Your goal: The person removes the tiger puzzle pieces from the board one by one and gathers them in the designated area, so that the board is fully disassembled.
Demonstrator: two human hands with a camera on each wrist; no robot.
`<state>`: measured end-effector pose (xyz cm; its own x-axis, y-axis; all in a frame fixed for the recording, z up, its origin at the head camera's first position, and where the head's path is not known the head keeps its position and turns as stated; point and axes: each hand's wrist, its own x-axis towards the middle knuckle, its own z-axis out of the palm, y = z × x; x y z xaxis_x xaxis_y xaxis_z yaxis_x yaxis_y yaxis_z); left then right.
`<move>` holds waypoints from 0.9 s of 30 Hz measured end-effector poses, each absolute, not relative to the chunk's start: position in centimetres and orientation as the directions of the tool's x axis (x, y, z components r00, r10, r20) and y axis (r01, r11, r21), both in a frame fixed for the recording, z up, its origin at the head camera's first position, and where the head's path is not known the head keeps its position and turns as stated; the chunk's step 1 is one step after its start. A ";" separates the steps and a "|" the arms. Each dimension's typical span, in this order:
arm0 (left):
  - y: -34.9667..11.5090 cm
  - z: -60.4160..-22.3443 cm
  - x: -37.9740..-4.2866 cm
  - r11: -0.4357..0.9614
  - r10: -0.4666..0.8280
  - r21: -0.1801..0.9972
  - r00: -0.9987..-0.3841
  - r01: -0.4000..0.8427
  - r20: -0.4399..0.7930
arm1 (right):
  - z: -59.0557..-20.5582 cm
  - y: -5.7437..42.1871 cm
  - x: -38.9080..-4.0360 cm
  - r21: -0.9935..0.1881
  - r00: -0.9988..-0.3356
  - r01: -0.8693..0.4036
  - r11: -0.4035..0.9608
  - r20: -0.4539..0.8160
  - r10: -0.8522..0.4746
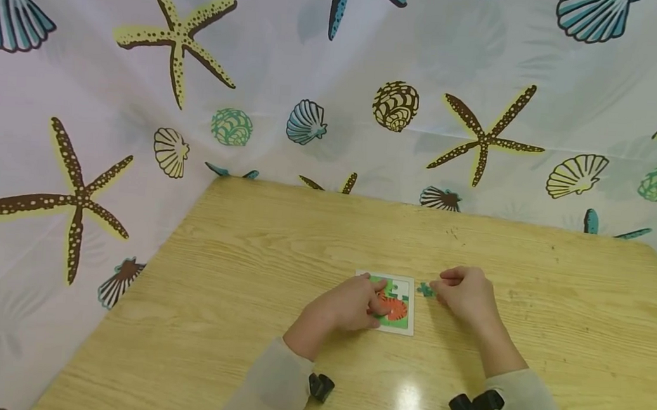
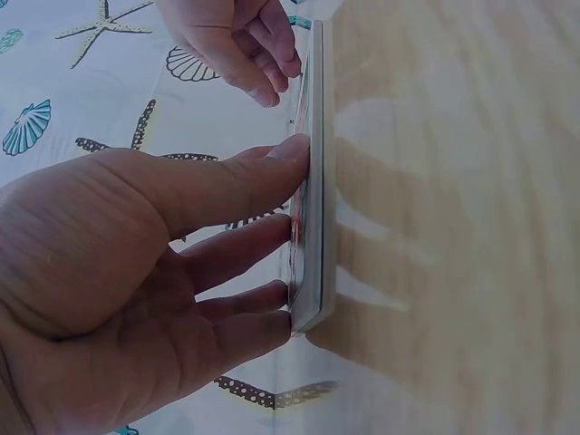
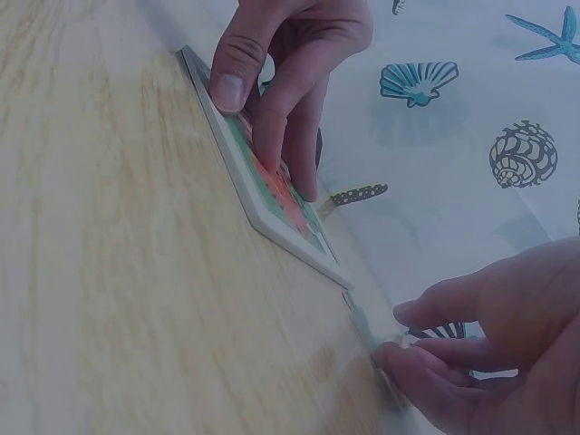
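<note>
A small square jigsaw puzzle [image 1: 396,309] with a pale frame lies on the table, showing an orange striped animal on green. White backing shows in a gap [image 1: 400,290] near its upper right corner. My left hand [image 1: 350,303] rests over its left part, thumb and spread fingertips touching the picture. Just right of the frame is a loose green puzzle piece [image 1: 426,290], low at the tabletop. My right hand [image 1: 467,296] holds this piece by its right edge with the fingertips. In the right wrist view, the piece [image 3: 361,323] is partly hidden by those fingers.
The wooden table [image 1: 233,262] extends around the puzzle on all sides. A white cloth [image 1: 350,60] printed with shells and starfish hangs behind the table and along its left. Black straps [image 1: 321,387] sit at both wrists, by the pale sleeves [image 1: 270,385].
</note>
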<state>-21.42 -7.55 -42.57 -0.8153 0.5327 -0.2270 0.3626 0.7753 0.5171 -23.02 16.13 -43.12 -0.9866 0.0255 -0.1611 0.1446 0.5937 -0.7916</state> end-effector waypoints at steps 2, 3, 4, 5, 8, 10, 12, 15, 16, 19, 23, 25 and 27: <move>-7.5 -42.4 -21.6 0.774 0.534 0.517 -0.815 0.366 -0.223 | -43.0 16.1 -23.2 -0.803 -0.986 0.143 0.579 -0.168 0.012; -7.5 -42.4 -21.6 0.773 0.535 0.517 -0.815 0.367 -0.222 | -42.9 16.1 -23.2 -0.810 -0.986 0.137 0.571 -0.168 -0.001; -7.4 -42.3 -21.7 0.773 0.535 0.517 -0.815 0.367 -0.223 | -42.9 16.0 -23.2 -0.817 -0.986 0.126 0.563 -0.165 -0.019; -7.4 -42.4 -21.7 0.774 0.535 0.517 -0.815 0.367 -0.223 | -42.9 15.9 -23.2 -0.826 -0.985 0.116 0.552 -0.166 -0.042; -7.4 -42.3 -21.7 0.776 0.534 0.516 -0.814 0.363 -0.230 | -42.8 15.7 -23.1 -0.843 -0.979 0.082 0.532 -0.168 -0.116; -7.4 -42.2 -21.7 0.777 0.532 0.518 -0.814 0.359 -0.235 | -42.7 15.5 -23.0 -0.845 -0.973 0.066 0.531 -0.174 -0.155; -7.3 -42.2 -21.6 0.776 0.531 0.521 -0.814 0.356 -0.234 | -42.7 15.4 -22.8 -0.843 -0.965 0.060 0.534 -0.185 -0.185; -7.3 -42.1 -21.5 0.774 0.531 0.524 -0.815 0.356 -0.231 | -42.7 15.1 -22.6 -0.840 -0.955 0.043 0.540 -0.194 -0.225; -7.3 -42.2 -21.5 0.776 0.530 0.521 -0.815 0.356 -0.232 | -42.7 15.0 -22.6 -0.836 -0.952 0.035 0.547 -0.194 -0.236; -7.3 -42.2 -21.5 0.781 0.526 0.515 -0.816 0.354 -0.238 | -43.0 14.8 -22.5 -0.811 -0.946 -0.003 0.586 -0.187 -0.264; -7.3 -42.2 -21.5 0.780 0.529 0.516 -0.814 0.354 -0.242 | -43.2 14.6 -22.4 -0.770 -0.944 -0.051 0.636 -0.171 -0.283; -7.3 -42.3 -21.5 0.775 0.533 0.520 -0.813 0.359 -0.235 | -43.2 14.5 -22.3 -0.759 -0.943 -0.066 0.647 -0.165 -0.289; -7.4 -42.3 -21.5 0.770 0.538 0.526 -0.811 0.361 -0.231 | -43.2 14.4 -22.3 -0.753 -0.942 -0.077 0.654 -0.160 -0.295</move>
